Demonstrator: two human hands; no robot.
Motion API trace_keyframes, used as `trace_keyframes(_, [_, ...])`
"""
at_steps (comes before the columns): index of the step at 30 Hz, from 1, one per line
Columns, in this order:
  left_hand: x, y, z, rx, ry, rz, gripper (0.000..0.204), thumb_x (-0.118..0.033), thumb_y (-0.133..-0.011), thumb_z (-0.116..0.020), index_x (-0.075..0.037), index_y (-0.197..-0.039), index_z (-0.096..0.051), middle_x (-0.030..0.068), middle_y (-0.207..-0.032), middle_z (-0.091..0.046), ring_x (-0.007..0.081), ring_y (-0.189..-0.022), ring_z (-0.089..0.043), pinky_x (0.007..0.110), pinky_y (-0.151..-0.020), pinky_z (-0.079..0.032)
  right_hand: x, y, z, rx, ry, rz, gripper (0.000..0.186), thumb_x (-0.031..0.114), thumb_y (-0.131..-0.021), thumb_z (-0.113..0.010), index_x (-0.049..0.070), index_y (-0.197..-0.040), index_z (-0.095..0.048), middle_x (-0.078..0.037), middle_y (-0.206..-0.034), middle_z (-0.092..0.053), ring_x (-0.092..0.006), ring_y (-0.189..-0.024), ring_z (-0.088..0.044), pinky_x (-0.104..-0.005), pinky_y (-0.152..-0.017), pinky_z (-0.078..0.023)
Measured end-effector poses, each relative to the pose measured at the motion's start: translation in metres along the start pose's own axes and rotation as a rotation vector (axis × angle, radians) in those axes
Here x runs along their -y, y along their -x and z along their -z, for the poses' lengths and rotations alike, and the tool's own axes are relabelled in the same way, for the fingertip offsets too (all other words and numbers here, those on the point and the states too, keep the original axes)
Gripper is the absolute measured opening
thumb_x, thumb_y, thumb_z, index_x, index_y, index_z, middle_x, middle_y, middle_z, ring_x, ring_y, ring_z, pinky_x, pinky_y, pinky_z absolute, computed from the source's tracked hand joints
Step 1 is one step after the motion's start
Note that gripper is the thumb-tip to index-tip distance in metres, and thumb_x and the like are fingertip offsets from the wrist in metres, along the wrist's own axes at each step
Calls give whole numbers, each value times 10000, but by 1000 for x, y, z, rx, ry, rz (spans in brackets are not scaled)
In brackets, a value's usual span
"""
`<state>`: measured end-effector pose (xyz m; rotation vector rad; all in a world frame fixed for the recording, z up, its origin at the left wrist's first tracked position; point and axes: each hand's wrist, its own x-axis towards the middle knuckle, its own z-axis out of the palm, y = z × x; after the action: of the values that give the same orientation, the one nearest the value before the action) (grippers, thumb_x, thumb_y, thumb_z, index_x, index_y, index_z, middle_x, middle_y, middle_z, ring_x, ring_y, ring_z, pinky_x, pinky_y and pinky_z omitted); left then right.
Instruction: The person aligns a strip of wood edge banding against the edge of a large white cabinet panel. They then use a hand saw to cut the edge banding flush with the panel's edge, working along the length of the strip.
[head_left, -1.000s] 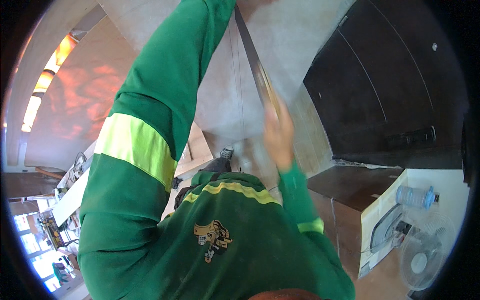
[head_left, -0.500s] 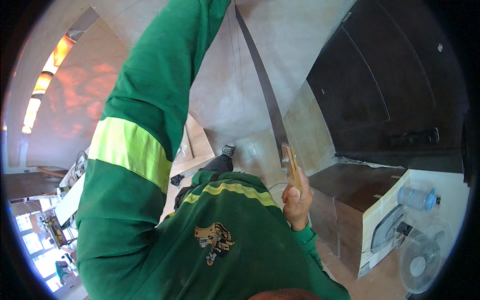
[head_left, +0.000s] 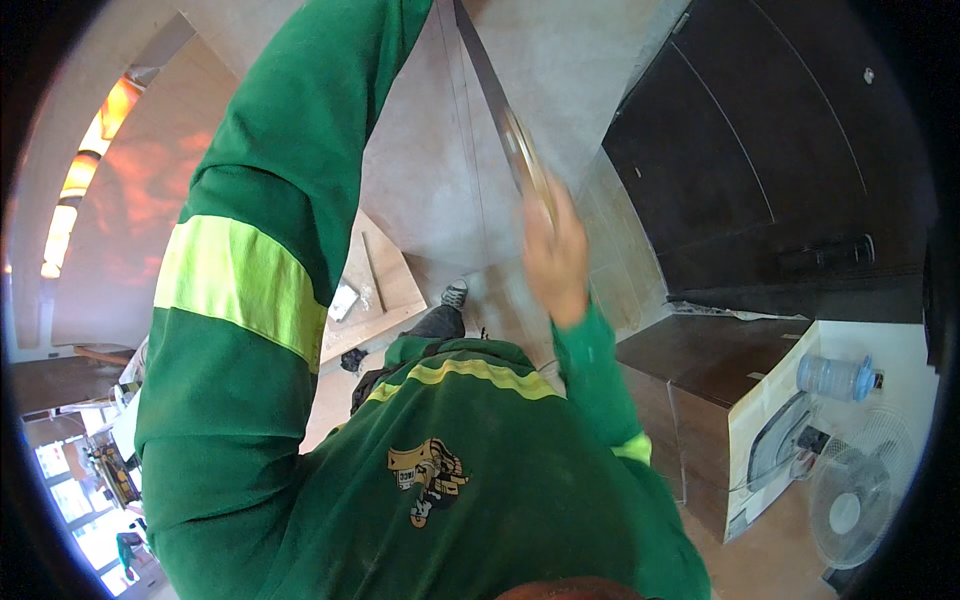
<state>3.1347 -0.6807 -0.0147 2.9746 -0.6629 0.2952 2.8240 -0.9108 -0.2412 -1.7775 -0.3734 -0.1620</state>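
My right hand [head_left: 557, 255] is wrapped round the pale wooden handle [head_left: 527, 160] of a handsaw, slightly smeared by motion. The saw's long dark blade [head_left: 482, 65] runs up from the handle and leaves the picture at the top edge, so its far end is hidden. Beside it rises a large pale wall-like surface [head_left: 415, 160] with thin straight lines. My left arm, in a green sleeve [head_left: 275, 140] with a yellow band, stretches up past the top edge. The left hand is outside the picture.
At the right stands a dark panelled door [head_left: 770, 150]. Below it are a brown cabinet [head_left: 690, 370], a blue water bottle [head_left: 835, 377] and a white fan [head_left: 850, 500]. A light wooden board [head_left: 390, 285] lies near my shoe [head_left: 455, 294]. Glowing orange panels [head_left: 90, 165] line the left.
My right hand has pushed the handsaw up and away from my body, and more of the blade has passed beyond the top edge. The left arm has shifted slightly left.
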Motion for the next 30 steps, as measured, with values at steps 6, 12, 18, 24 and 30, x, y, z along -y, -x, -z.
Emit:
trace_keyframes(6, [-6,0,1,46,-36,64,803,-755,-836,-702,12,-1056,-791,264,-1039,-764,422,-997,-731,500,-891,-557,28,117,57,48,96,-187,501,162,-1061,-497,-76,-1502,-496,-203,-1332,-661,-240,-1117,-650,-341,-974,-496])
trace_keyframes(12, [-2,-4,-5,-46,-103,27,816,-757,-837,-699,27,-1051,-781,268,-1061,-760,428,-1017,-725,510,-898,-553,-2,-91,-37,-98,27,239,455,293,-1085,-556,-37,-1398,-555,-316,-1148,-699,-491,-1100,-687,-486,-914,-550])
trace_keyframes(18, [8,-9,-4,32,-38,-65,813,-751,-850,-692,33,-1047,-777,270,-1046,-760,425,-1004,-724,504,-887,-550,-5,-54,-18,-33,-16,128,475,275,-1077,-562,-31,-1440,-542,-333,-1243,-672,-470,-1191,-666,-455,-984,-530])
trace_keyframes(24, [2,-6,-1,40,-68,20,790,-742,-851,-699,18,-1055,-783,264,-1044,-761,421,-1000,-726,501,-883,-554,18,132,58,20,13,-97,575,268,-1068,-531,-94,-1510,-469,-251,-1414,-629,-300,-1251,-637,-387,-1063,-481])
trace_keyframes(30, [-3,-5,-4,-20,-62,-16,808,-752,-848,-692,25,-1051,-780,276,-1062,-756,420,-1026,-726,509,-910,-555,5,-23,-13,-44,-14,21,476,267,-1076,-579,-18,-1455,-538,-284,-1253,-687,-425,-1185,-673,-429,-1009,-515])
